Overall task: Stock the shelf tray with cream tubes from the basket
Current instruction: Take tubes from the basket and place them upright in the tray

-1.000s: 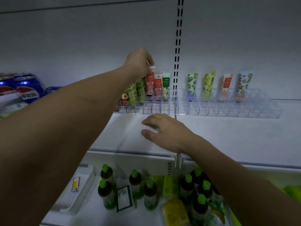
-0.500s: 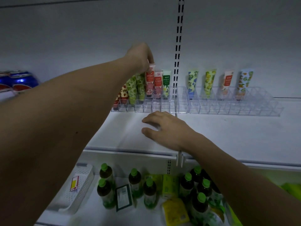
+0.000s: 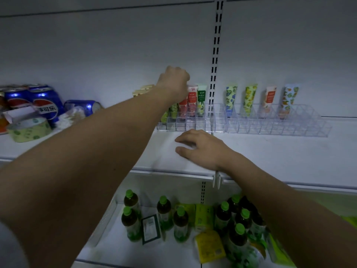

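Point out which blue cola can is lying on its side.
The can farthest right in the group, behind the cotton swabs. The other cans stand upright.

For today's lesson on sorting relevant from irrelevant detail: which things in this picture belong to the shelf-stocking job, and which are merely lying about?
Belong to the job:
- clear shelf tray
- cream tubes standing in it
- left hand at the red tube
- right hand resting on the shelf

Lying about:
- Pepsi cans
- roll of tape
- green-capped bottles on the lower shelf
- yellow packets
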